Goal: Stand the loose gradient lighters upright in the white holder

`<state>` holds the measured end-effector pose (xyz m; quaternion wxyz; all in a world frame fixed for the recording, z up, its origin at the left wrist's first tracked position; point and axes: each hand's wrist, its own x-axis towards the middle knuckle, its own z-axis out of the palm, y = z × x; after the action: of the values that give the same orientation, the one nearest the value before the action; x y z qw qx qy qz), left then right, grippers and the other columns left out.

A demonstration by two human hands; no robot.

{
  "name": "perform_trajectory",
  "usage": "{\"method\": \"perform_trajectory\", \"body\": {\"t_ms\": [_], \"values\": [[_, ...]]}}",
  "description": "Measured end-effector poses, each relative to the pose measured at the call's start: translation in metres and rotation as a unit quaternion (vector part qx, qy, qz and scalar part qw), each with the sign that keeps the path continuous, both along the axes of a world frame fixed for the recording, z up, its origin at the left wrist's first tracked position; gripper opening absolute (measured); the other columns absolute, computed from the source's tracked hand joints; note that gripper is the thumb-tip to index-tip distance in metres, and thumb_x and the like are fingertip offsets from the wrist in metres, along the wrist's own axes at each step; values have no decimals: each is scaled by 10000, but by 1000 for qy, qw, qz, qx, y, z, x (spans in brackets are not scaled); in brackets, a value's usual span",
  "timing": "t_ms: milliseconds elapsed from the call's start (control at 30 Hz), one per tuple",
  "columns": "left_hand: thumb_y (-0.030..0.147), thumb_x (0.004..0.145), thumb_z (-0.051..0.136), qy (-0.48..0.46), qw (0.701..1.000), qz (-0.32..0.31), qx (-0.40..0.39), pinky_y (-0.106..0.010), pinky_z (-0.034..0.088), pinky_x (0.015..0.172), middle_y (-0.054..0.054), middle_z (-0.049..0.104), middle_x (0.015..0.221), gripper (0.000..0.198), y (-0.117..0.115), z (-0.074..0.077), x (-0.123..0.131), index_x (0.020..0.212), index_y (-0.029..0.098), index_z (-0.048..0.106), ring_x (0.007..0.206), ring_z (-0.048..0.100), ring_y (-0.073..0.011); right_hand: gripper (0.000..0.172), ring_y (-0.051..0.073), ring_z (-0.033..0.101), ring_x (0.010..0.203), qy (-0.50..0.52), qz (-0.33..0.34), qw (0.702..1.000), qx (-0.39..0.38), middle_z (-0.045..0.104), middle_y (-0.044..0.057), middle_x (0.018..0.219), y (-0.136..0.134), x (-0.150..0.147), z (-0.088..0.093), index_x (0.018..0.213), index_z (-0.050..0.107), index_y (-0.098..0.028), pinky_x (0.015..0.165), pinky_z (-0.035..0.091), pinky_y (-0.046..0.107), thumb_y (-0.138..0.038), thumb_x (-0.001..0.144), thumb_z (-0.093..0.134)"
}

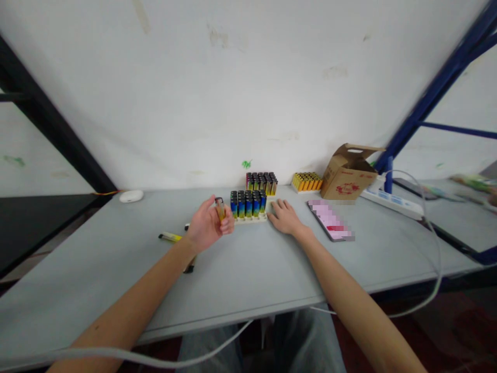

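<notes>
My left hand is raised just left of a white tray, its fingers wrapped round a clear yellowish lighter with a dark top. Blue-green lighters with black tops stand upright in rows in that tray. At the tray's right end, my right hand lies on the table with fingers stretched out, touching or very close to the tray's edge. A yellow lighter with a dark end lies left of my left hand. Another dark-ended lighter lies partly hidden under my left forearm.
Behind stand a block of dark-topped lighters and a tray of orange-yellow lighters. To the right are an open cardboard box, a phone and a power strip. A white oval case sits far left. A white cable crosses the table's right side.
</notes>
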<state>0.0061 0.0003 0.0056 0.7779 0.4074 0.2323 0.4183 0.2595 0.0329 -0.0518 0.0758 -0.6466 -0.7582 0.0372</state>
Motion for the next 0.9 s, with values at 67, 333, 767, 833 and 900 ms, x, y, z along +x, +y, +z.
{"method": "perform_trajectory", "body": {"t_ms": [67,333,767,833,900], "values": [[592,879,397,1,1000,-16,-2,-252,314,452,9,364,476,558,-1,1,-1,578,155,567,437,363,-113,531,336,301,1379,-1,1,1000,4,419,195,1430,0,-1,0,1397,414,-114,1101,253,436,-423,972,336],[612,873,372,21,999,-27,7,-289,383,506,-41,466,528,562,-2,0,1,567,168,531,506,454,-151,509,336,334,1345,0,1,1000,12,456,183,1377,0,0,0,1371,440,-124,1093,265,428,-418,965,355],[603,879,488,35,999,26,6,-223,329,454,-6,492,575,504,-4,-6,8,710,143,608,480,407,-102,487,300,361,1317,4,8,1000,16,476,171,1344,1,0,-1,1352,447,-131,1098,251,409,-410,965,350],[607,872,498,35,999,25,6,-212,324,453,3,479,564,503,-3,-8,9,699,145,598,469,392,-92,484,303,354,1323,2,8,1000,14,475,170,1345,1,0,-1,1348,451,-129,1098,253,408,-408,966,351],[610,868,495,30,1000,9,4,-207,318,449,17,440,534,499,-3,-10,8,672,156,566,457,375,-90,479,303,357,1318,-2,9,1000,13,480,171,1338,0,-1,0,1344,454,-129,1097,252,410,-406,970,343]]}}
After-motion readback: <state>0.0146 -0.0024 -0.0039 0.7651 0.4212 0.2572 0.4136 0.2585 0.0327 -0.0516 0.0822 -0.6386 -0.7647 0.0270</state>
